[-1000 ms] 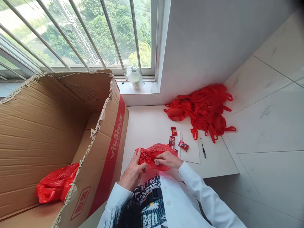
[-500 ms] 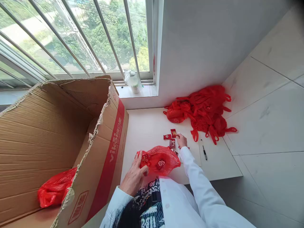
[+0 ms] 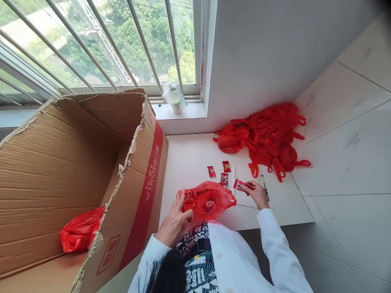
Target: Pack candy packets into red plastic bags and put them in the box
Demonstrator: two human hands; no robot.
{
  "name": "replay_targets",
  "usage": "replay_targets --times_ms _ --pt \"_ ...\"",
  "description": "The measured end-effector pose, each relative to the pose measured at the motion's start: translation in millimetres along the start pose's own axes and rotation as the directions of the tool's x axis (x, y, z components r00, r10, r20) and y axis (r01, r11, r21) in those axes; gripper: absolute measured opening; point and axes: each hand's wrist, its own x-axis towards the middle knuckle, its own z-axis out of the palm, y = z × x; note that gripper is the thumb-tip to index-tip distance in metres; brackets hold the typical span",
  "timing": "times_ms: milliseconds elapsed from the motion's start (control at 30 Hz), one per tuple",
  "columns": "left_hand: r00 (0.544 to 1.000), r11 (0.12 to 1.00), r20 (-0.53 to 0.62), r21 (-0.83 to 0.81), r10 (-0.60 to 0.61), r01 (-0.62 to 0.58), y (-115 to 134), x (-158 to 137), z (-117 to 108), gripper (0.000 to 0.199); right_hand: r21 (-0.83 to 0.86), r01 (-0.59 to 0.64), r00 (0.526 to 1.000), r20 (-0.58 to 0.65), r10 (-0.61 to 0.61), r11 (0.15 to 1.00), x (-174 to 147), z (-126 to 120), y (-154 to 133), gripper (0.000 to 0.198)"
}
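Note:
My left hand [image 3: 174, 221] grips the left edge of a thin red plastic bag [image 3: 201, 209] lying at the table's front edge. Through its film, packets show, one with a pale printed mark. My right hand [image 3: 257, 194], to the right of the bag, pinches a small red-and-white wrapped packet [image 3: 240, 185] between thumb and fingers, a little above a sheet of white paper [image 3: 247, 200]. Beyond the bag lie several small red packets: one at the left [image 3: 211, 171], one at the back [image 3: 226, 166] and a darker one [image 3: 224, 179].
A big open cardboard box [image 3: 143, 195] stands at the left, a red plastic bag [image 3: 81, 230] inside. A heap of red bags [image 3: 269, 138] lies against the back wall. A black pen [image 3: 266, 190] is beside my right hand. A bagged container [image 3: 174, 97] sits on the windowsill.
My right hand has moved right and toward me from the loose packets, now holding a red-and-white packet. The left packet has turned upright and shifted. My left hand still holds the bag.

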Motion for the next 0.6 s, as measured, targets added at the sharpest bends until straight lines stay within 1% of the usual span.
replay_targets --times_ms 33,67,100,133,167,200,233,267,300,333,400,467,533,600 --pt "1.000 1.000 0.003 -0.001 -0.005 0.005 0.3 -0.9 -0.6 0.030 0.125 0.050 0.992 0.111 -0.064 0.991 -10.6 -2.6 -16.0 0.040" --pt "1.000 1.000 0.006 -0.002 -0.007 0.007 0.5 -1.7 -0.9 0.029 0.207 0.100 0.963 0.228 -0.147 0.973 -21.4 -2.0 -32.9 0.040" --pt "1.000 1.000 0.011 -0.005 -0.007 0.007 0.5 -2.6 -1.0 0.029 0.240 0.161 0.914 0.329 -0.236 0.958 -31.6 2.3 -49.5 0.038" --pt "1.000 1.000 0.017 -0.008 -0.005 0.005 0.6 -3.3 -0.9 0.029 0.227 0.240 0.859 0.404 -0.316 0.944 -40.8 10.9 -64.5 0.035" --pt "1.000 1.000 0.023 -0.010 -0.004 0.004 0.5 -4.1 -0.8 0.029 0.175 0.333 0.809 0.452 -0.376 0.927 -48.3 23.5 -77.0 0.030" --pt "1.000 1.000 0.027 -0.012 -0.005 0.005 0.4 -4.8 -0.6 0.029 0.086 0.425 0.776 0.479 -0.411 0.901 -53.7 39.3 -86.3 0.025" --pt "0.999 1.000 0.031 -0.013 -0.008 0.008 0.2 -5.6 -0.6 0.029 -0.033 0.501 0.761 0.494 -0.422 0.865 -57.0 57.0 -92.1 0.021" --pt "0.999 1.000 0.033 -0.013 -0.013 0.013 0.0 -6.5 -0.6 0.029 -0.173 0.550 0.764 0.499 -0.408 0.817 -58.3 75.0 -94.7 0.017" --pt "0.999 1.000 0.035 -0.011 -0.018 0.018 -0.2 -7.4 -0.6 0.029 -0.309 0.572 0.778 0.497 -0.384 0.760 -58.3 91.5 -94.5 0.016" --pt "0.999 1.000 0.037 -0.009 -0.022 0.022 -0.6 -8.5 -0.7 0.029 -0.423 0.576 0.795 0.490 -0.358 0.699 -57.5 104.9 -92.7 0.020" --pt "0.999 1.000 0.042 -0.001 -0.024 0.024 -1.4 -10.7 -0.7 0.029 -0.553 0.577 0.811 0.477 -0.339 0.601 -55.7 118.3 -87.4 0.031" --pt "0.999 0.999 0.041 0.018 -0.031 0.030 -2.5 -12.8 -0.7 0.027 -0.597 0.596 0.802 0.474 -0.363 0.537 -54.9 113.0 -84.3 0.036" --pt "0.999 0.998 0.030 0.052 -0.035 0.034 -3.7 -14.3 -0.8 0.026 -0.634 0.621 0.783 0.475 -0.402 0.460 -54.2 95.1 -83.7 0.030" --pt "0.999 0.995 0.017 0.099 -0.029 0.028 -4.6 -14.8 -1.3 0.026 -0.675 0.651 0.748 0.493 -0.445 0.347 -52.0 74.1 -81.8 0.025"
